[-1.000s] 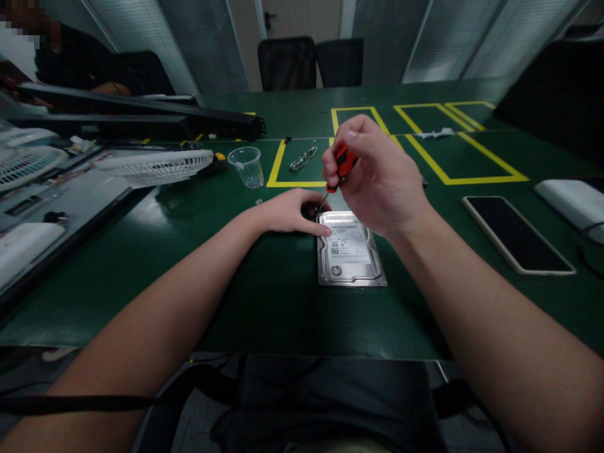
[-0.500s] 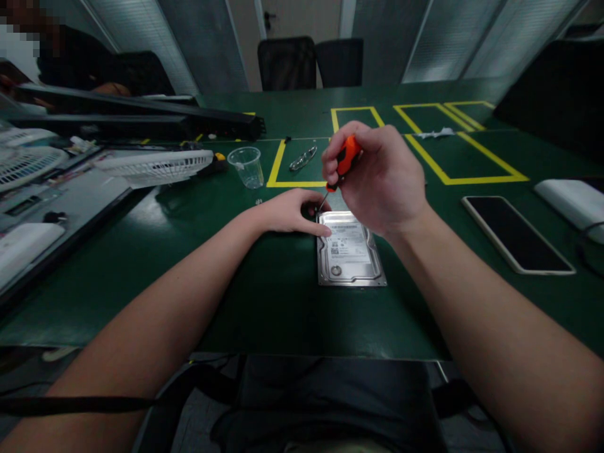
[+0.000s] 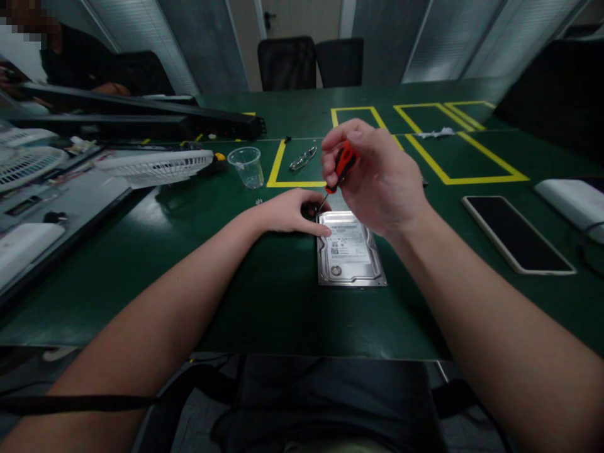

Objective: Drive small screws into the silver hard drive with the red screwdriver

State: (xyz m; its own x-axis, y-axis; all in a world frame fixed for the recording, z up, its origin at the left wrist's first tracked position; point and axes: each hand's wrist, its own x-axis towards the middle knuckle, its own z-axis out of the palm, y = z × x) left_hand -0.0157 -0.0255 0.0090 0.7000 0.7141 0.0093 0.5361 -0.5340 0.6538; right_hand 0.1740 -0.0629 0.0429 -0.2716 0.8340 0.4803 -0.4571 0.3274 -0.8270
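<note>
A silver hard drive (image 3: 352, 251) with a white label lies flat on the green table. My left hand (image 3: 297, 214) grips its far left corner, the thumb resting on the top face and the fingers curled round the far side. Wrapped round the orange and black handle of a screwdriver (image 3: 344, 165) is my right hand (image 3: 384, 179), held above the drive's far end. The thin shaft slants down to the left, its tip at the far left corner beside my left fingers. Whether the tip sits in a screw is too small to tell.
Beyond my left hand stand a clear plastic cup (image 3: 246, 168) and a small bundle in clear wrap (image 3: 302, 158). White fan grilles (image 3: 160, 165) and long black bars (image 3: 141, 110) crowd the left, near a seated person. A phone (image 3: 516, 234) lies right, by a white box (image 3: 573, 204).
The screwdriver handle has turned and tilted slightly in my right hand, whose fingers have shifted a little. My left hand and the hard drive stay put.
</note>
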